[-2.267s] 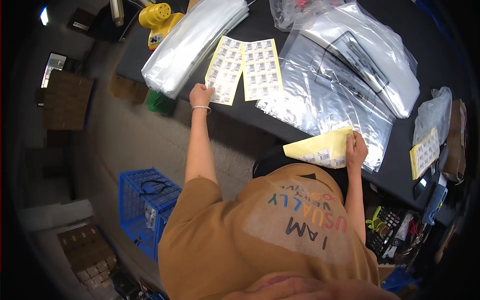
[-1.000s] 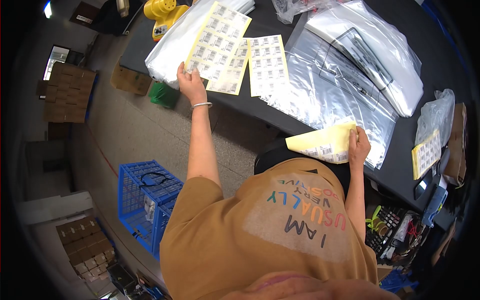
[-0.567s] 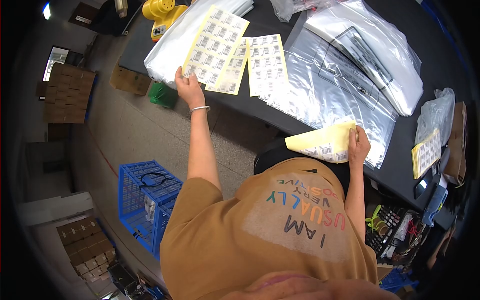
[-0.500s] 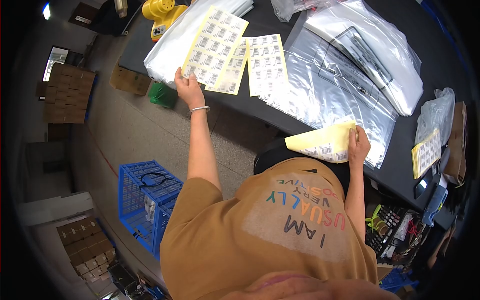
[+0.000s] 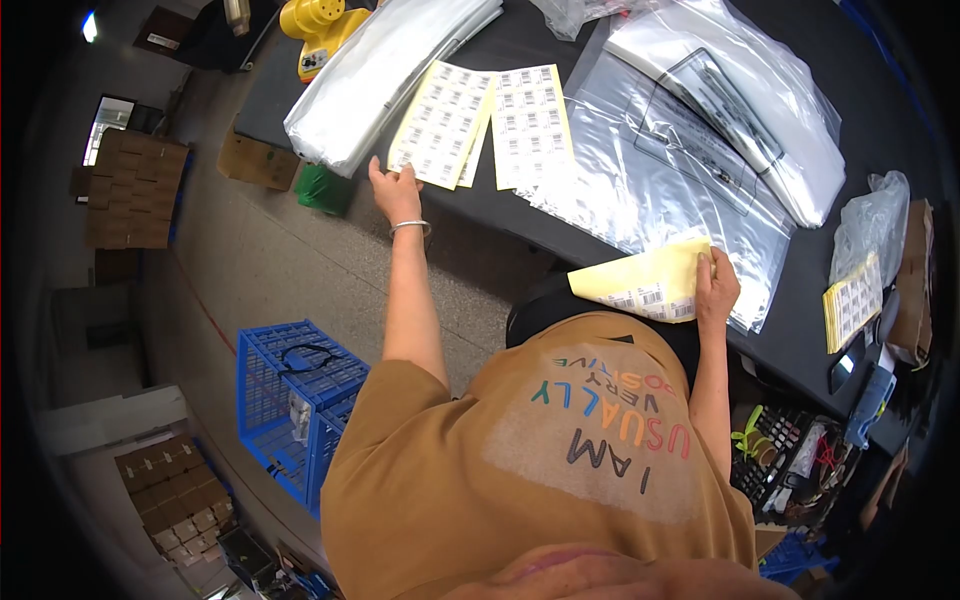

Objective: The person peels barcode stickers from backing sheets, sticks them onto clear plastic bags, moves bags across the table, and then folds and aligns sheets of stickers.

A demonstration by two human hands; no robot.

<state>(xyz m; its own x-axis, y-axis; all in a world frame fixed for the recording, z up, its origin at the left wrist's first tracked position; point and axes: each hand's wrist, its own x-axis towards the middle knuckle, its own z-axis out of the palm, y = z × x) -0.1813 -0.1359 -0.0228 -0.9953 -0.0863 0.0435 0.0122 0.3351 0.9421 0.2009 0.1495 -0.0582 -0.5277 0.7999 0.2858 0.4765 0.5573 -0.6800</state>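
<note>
My left hand (image 5: 397, 195) is at the table's near edge, its fingers closed on the lower left corner of a sheet of barcode labels (image 5: 442, 118). That sheet lies over another, whose edge shows beneath it. Just right of it is a second label sheet (image 5: 530, 125). My right hand (image 5: 717, 285) pinches the right end of a curled sheet of barcode labels (image 5: 640, 275), yellow backing up, with some barcodes showing at its lower edge. Under and behind this sheet are flat clear plastic bags (image 5: 660, 190).
Folded clear plastic (image 5: 385, 80) lies at the left of the black table (image 5: 800, 330), near a yellow device (image 5: 320, 35). More label sheets (image 5: 853, 305) are at the right. A blue crate (image 5: 290, 410) stands on the floor; a bin of tools (image 5: 795, 465) is at lower right.
My left hand has moved slightly right and down, and its label sheet has shifted from over the folded plastic onto the sheet beside it. My right hand stays almost still.
</note>
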